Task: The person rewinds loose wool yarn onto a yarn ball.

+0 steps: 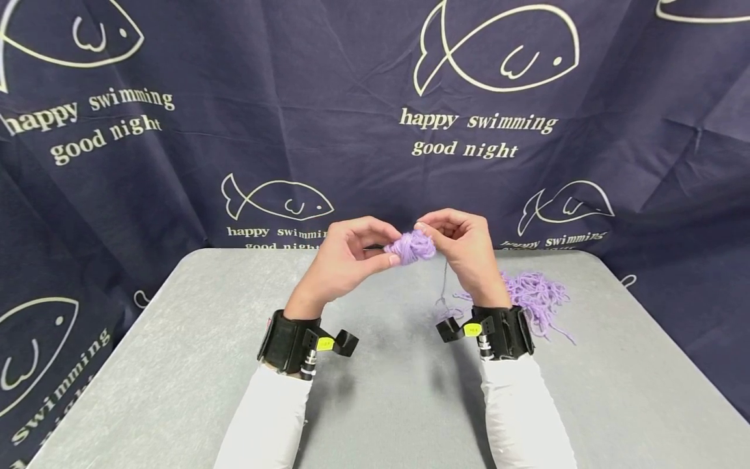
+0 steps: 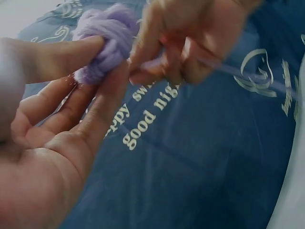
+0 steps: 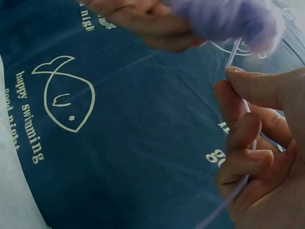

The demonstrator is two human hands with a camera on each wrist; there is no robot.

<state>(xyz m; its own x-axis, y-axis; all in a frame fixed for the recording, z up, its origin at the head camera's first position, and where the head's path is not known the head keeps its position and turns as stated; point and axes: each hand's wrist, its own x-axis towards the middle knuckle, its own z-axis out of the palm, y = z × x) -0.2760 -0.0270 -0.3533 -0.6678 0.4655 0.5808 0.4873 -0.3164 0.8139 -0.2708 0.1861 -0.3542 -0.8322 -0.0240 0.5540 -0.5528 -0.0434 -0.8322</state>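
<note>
Over on the left, the dark blue backdrop cloth point(image 1: 176, 195) hangs behind the grey table point(image 1: 176, 365), printed with pale fish outlines and the words "happy swimming good night". A white sleeve comes up from the near edge, ending in a black wrist strap point(image 1: 290, 342) with a small yellow tag.

The left hand point(image 1: 342, 264) is raised above the table's far half, its fingers curled inward. Thumb and fingertips point(image 2: 90, 45) pinch the small purple yarn ball point(image 1: 410, 246), which sits in the air between the two hands, well above the tabletop. From the left wrist view the ball is squeezed between the thumb on top and the fingers underneath.

Just right of the ball, the right hand point(image 1: 463, 251) meets it, fingertips touching the wool. Its fingers point(image 3: 248, 138) are curled round a single yarn strand point(image 3: 236, 55) that runs up from the ball's side; the strand passes through the closed fingers and out below the palm. In the head view that thin strand point(image 1: 443, 280) drops down toward the table.

Further right, behind the right wrist strap point(image 1: 498, 332), a loose tangle of purple yarn point(image 1: 536, 299) lies on the table, stray ends trailing off toward the near right.
</note>
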